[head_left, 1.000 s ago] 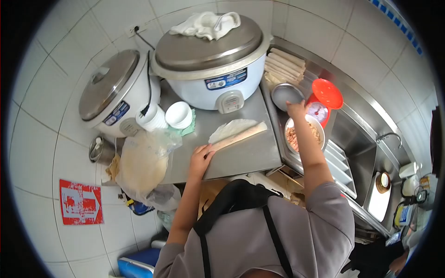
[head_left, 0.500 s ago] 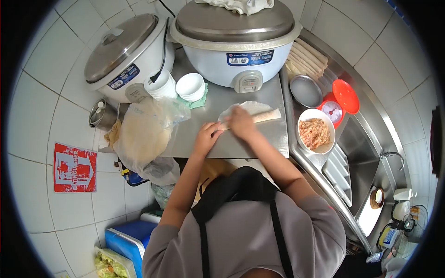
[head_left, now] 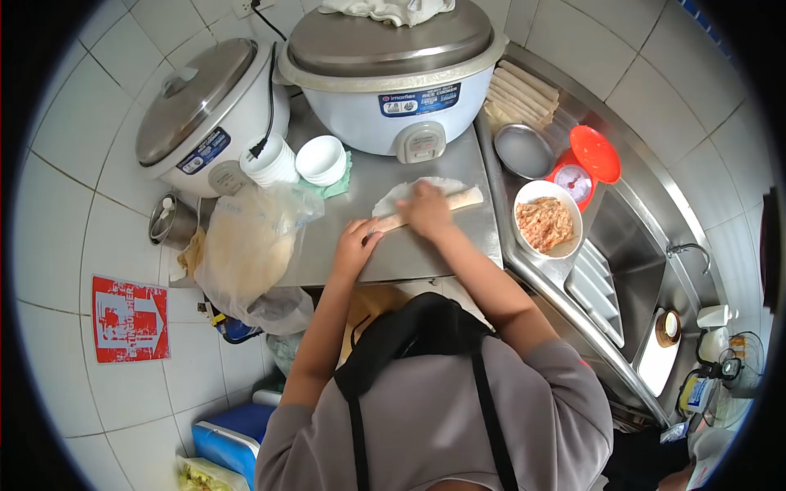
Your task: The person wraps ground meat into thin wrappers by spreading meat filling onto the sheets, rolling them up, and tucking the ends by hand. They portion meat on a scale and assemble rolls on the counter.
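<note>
**Left hand (head_left: 356,247) and right hand (head_left: 427,213) at a thin roll (head_left: 467,198) on a steel counter (head_left: 393,262)**

The counter carries a big rice cooker (head_left: 368,106) at its back, with a white cloth (head_left: 389,10) on the lid. A second rice cooker (head_left: 217,123) stands just to the left. A steel sink (head_left: 647,270) is on the right. At the counter's left edge slumps a clear plastic bag (head_left: 250,245) with something pale inside.

The roll lies at a slant near the front of the counter, along the near side of a pale, flat wrapper (head_left: 391,200). The left hand is on the roll's left end, fingers close together; whether they pinch it, I cannot tell. The right hand is blurred over the roll's middle and the wrapper, so I cannot tell how wide its fingers are or whether it grips.

Right of the counter, a stack of rolls (head_left: 522,94) lies behind a round tin (head_left: 524,150). In front of the tin sits a white bowl (head_left: 576,219) of minced filling (head_left: 544,225). Smallest are the white cups (head_left: 321,159) on a green cloth (head_left: 340,186) and the red scale (head_left: 573,182) beside the bowl.
</note>
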A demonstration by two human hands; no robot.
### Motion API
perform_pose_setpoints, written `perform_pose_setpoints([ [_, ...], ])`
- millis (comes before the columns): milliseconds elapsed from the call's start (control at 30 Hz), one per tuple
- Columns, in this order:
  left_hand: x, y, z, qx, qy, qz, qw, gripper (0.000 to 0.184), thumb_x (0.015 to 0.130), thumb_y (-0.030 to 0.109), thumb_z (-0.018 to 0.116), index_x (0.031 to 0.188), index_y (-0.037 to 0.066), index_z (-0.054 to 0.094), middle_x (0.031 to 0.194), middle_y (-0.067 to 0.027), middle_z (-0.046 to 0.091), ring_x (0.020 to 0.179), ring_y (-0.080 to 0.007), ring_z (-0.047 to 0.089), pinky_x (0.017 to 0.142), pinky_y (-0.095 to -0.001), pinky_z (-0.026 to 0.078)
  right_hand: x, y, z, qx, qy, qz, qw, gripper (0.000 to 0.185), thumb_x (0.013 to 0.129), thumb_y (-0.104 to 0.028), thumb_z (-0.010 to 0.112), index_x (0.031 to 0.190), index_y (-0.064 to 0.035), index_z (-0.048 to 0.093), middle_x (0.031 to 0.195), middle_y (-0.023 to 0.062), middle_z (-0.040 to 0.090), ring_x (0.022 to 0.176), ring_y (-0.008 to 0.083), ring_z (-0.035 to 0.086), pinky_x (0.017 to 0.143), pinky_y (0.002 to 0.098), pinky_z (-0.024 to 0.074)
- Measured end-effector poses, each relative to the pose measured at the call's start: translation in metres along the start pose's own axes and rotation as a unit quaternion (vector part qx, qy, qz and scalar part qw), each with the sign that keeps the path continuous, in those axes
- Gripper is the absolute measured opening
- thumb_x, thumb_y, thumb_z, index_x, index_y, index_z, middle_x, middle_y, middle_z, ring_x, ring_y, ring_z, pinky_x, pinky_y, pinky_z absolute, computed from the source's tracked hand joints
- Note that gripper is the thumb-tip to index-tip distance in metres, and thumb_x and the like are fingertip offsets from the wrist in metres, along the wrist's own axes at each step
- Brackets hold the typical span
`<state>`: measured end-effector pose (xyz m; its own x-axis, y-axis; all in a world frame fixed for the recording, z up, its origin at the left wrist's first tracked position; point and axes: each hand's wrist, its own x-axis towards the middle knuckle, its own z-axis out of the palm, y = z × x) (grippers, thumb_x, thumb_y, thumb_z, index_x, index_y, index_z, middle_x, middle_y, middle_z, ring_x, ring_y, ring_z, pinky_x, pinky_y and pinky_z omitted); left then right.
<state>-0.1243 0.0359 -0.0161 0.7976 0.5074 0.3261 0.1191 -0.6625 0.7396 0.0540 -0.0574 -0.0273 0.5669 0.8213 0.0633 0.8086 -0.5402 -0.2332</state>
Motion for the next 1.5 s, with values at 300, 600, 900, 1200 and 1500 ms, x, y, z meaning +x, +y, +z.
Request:
perform_pose_setpoints([
  [300,0.011,0.033,0.047,0.085,-0.005,0.208,0.974,0.027,0.078,0.013,0.067,0.103,0.004,0.064,0.106,-0.0075,0.061,0.099,-0.026,0.056,0.086,-0.0367,0.044,-0.02,0.065,-0.012,-0.05,0.098,-0.024,0.994,0.05,0.096,-0.04,0.033,0.099,-0.0015,0.066,0.107,0.0117,0.059,0.11,0.0269,0.051,0.103,0.0533,0.0274],
  [600,0.042,0.027,0.067,0.057,-0.007,0.1,0.993,0.024,0.08,0.012,0.063,0.104,0.005,0.064,0.1,-0.0082,0.063,0.093,-0.0268,0.058,0.081,-0.0345,0.047,-0.021,0.07,-0.037,0.187,0.09,-0.118,0.971,0.009,0.073,-0.019,0.066,0.079,-0.0137,0.071,0.086,0.0042,0.06,0.089,0.0238,0.055,0.083,0.0382,0.039],
  [900,0.067,0.024,0.063,0.06,-0.043,0.08,0.994,0.029,0.077,0.016,0.068,0.104,0.004,0.065,0.099,-0.0128,0.064,0.09,-0.0323,0.06,0.08,-0.038,0.047,0.002,0.072,-0.032,0.19,0.098,-0.119,0.97,0.012,0.075,-0.025,0.067,0.081,-0.0148,0.071,0.086,0.0033,0.061,0.093,0.0239,0.053,0.082,0.0424,0.0377],
  [1200,0.059,0.026,0.05,0.073,-0.057,0.115,0.989,0.033,0.074,0.016,0.07,0.104,0.003,0.065,0.101,-0.012,0.065,0.089,-0.0325,0.061,0.081,-0.0372,0.048,0.01,0.076,-0.018,0.221,0.036,-0.142,0.964,0.016,0.072,-0.027,0.071,0.081,-0.0136,0.07,0.088,0.0064,0.061,0.094,0.0271,0.054,0.082,0.0438,0.0402],
  [1500,0.072,0.021,0.057,0.125,-0.021,0.106,0.986,0.024,0.079,0.014,0.065,0.101,0.004,0.066,0.095,-0.0098,0.064,0.091,-0.0272,0.058,0.079,-0.0362,0.048,0.018,0.07,-0.026,0.187,0.058,-0.123,0.973,0.018,0.074,-0.029,0.068,0.084,-0.015,0.072,0.094,0.0028,0.062,0.095,0.0232,0.052,0.082,0.04,0.036],
])
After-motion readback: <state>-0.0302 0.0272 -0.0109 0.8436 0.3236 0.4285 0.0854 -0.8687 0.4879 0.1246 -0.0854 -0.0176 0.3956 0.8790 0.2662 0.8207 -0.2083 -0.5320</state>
